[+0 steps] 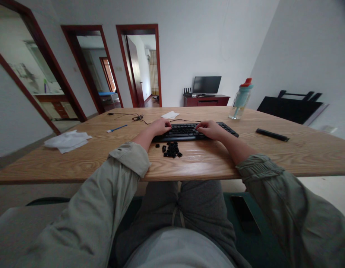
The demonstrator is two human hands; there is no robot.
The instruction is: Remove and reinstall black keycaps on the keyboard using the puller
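A black computer keyboard (pixel 186 131) lies across the wooden table in front of me. My left hand (pixel 160 127) rests on its left end, fingers curled closed against it. Over the right part of the keys, my right hand (pixel 210 129) is closed in a pinch, thumb and fingertips together; whatever is between them is too small to make out. On the near side of the keyboard is a pile of loose black keycaps (pixel 171 149), with a single keycap (pixel 157 146) apart to its left.
Behind the keyboard lie its coiled cable (pixel 138 117) and a white tissue (pixel 170 115). To the left are a blue brush (pixel 118 128) and crumpled white tissues (pixel 66 140). At right stand a water bottle (pixel 240 100) and a long black strip-like object (pixel 272 134).
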